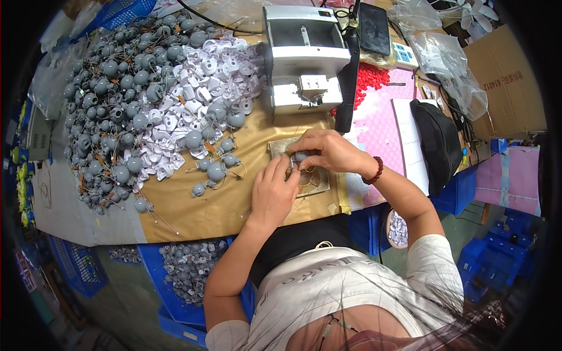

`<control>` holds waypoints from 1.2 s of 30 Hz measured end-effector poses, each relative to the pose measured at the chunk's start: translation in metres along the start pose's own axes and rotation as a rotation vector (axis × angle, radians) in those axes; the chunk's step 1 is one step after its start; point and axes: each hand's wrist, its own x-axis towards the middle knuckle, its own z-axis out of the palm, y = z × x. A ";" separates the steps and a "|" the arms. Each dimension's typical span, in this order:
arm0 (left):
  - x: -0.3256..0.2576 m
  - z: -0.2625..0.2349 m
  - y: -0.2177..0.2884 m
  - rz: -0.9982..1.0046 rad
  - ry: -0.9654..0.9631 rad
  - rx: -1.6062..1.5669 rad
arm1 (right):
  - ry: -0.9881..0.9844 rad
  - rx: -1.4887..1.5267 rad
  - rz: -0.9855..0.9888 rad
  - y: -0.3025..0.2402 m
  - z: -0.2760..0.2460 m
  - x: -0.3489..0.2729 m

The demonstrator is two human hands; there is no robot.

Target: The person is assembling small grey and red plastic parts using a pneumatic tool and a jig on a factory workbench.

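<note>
With the right hand (335, 152), pinching a grey globe (301, 156) over a square plate (319, 181); with the left hand (274, 192), close against it, impossible to tell whether clamped; presumably braced low for steadiness, near heaped white caps (196, 88) for easy reach.

From my end I see a small grey rounded part (302, 156) with a white piece (294, 161) just beside it, both partly hidden by fingers (309, 143), above a square board (319, 183).
</note>
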 end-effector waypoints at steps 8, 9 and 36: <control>0.007 -0.001 0.001 -0.048 0.021 -0.020 | -0.058 -0.288 0.167 -0.012 -0.002 0.006; 0.010 -0.001 0.001 -0.095 0.026 -0.050 | -0.082 -0.300 0.184 -0.012 -0.002 0.006; 0.033 0.003 0.015 -0.195 0.078 -0.009 | 0.936 0.577 -0.391 -0.057 -0.087 0.045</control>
